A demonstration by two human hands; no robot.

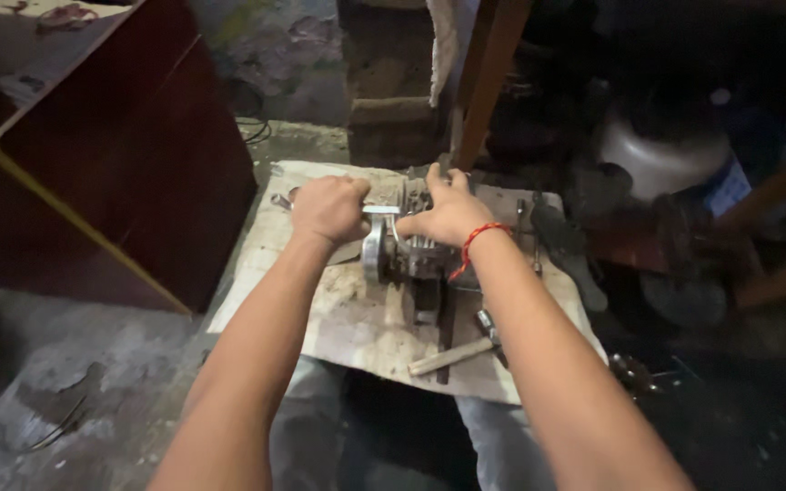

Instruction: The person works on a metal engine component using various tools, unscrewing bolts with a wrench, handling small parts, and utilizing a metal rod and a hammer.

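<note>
At the bottom of the frame two bare forearms rise from the lower edge toward the middle, with pale trouser legs between them; just beyond lies a dirty, pale grey cloth mat (357, 327) spread on the grey concrete floor, and on its near right part rests a hammer with a light wooden handle and dark metal head (457, 350), lying apart from both hands; in the centre of the frame, on the mat, sits a grey metal machine part with a round silver disc at its left end (402, 255); the left hand (329, 209) is balled into a tight fist around a silver metal wrench (377, 210), whose ring end shows at the left of the fist and whose shaft runs right to the top of the part; the right hand (448, 214), with a red thread band at the wrist, lies over the upper right of the part, fingers spread and pressing down on it, thumb pointing left toward the wrench; right of that hand thin dark metal tools (529, 232) lie on the mat; in the upper left stands a dark red wooden cabinet (129, 155); in the upper right, in shadow, sits a round white container (661, 159), well apart from the mat.
</note>
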